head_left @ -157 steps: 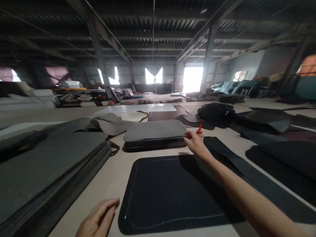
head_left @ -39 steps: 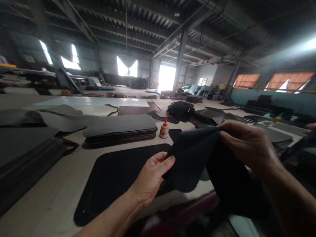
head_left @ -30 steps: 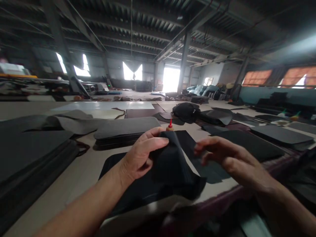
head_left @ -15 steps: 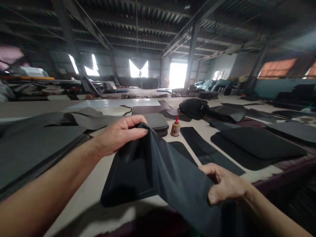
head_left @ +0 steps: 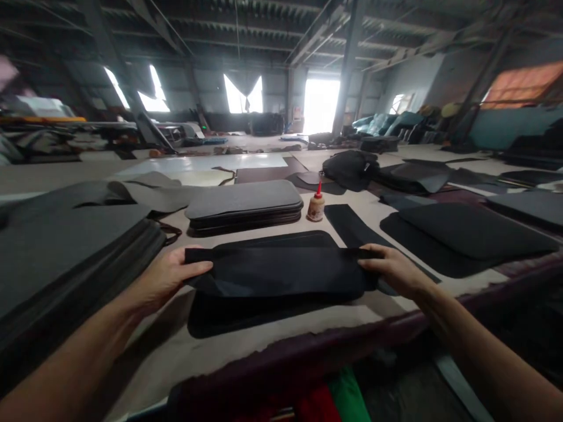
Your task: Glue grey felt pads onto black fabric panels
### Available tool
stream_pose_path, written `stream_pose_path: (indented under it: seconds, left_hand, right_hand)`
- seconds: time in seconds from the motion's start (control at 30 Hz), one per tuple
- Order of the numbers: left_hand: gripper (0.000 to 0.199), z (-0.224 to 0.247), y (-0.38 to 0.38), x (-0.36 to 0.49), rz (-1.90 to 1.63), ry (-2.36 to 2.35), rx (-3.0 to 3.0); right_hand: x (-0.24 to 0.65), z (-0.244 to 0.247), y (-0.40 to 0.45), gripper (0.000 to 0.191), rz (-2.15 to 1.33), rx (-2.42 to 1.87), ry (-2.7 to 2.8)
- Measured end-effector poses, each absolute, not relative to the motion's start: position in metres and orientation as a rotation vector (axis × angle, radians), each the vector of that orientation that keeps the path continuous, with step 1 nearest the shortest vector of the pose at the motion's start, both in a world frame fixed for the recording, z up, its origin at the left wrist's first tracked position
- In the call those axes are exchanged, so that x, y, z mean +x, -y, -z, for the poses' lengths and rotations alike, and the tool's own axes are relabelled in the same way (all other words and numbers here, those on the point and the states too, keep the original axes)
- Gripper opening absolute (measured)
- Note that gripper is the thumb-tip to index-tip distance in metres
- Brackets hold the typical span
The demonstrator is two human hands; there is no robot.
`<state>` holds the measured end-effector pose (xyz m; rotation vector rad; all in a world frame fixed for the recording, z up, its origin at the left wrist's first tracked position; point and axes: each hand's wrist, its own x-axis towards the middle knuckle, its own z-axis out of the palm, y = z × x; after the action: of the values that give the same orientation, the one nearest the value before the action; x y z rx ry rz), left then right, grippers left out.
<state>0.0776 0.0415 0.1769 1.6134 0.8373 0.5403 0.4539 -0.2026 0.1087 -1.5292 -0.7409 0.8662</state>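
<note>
A strip of black fabric [head_left: 281, 272] is stretched level between my two hands. My left hand [head_left: 173, 272] pinches its left end, thumb on top. At the other end, my right hand [head_left: 389, 266] has its fingers closed on the strip. Beneath it lies a black panel with rounded corners [head_left: 229, 316], partly covered by the fabric. Just behind the panel is a stack of grey-topped rounded pieces [head_left: 246, 199]. A small glue bottle with a red nozzle [head_left: 315, 208] stands upright to the right of that stack.
Thick dark sheets [head_left: 65, 252] are piled at the left. Another black strip [head_left: 352, 225] lies beyond my right hand, beside black rounded panels [head_left: 475, 234]. A black bundle [head_left: 349, 170] sits farther back. The table's near edge has a dark red covering [head_left: 264, 357].
The black strip went from hanging slanted and folded to being held level and spread. My left hand moved left and down; my right hand rose slightly. The view tilted down.
</note>
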Motion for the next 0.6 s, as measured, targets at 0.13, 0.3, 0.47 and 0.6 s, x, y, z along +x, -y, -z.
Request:
stream_pose_path:
  seconds: [0.13, 0.3, 0.47, 0.6]
  left_hand:
    - [0.032, -0.159, -0.047, 0.068, -0.559, -1.005, 1.376]
    - [0.054, -0.133, -0.056, 0.059, -0.693, -1.188, 1.331]
    - [0.053, -0.111, -0.055, 0.045, -0.654, -1.322, 1.343]
    - [0.052, -0.097, -0.048, 0.035, -0.601, -1.384, 1.337]
  right_hand:
    - [0.460, -0.104, 0.194, 0.038, -0.836, -1.489, 0.665]
    - [0.462, -0.095, 0.182, 0.041, -0.680, -1.670, 0.680]
    - [0.461, -0.086, 0.182, 0.043, -0.730, -1.695, 0.725]
    - [0.462, -0.080, 0.187, 0.041, -0.713, -1.755, 0.724]
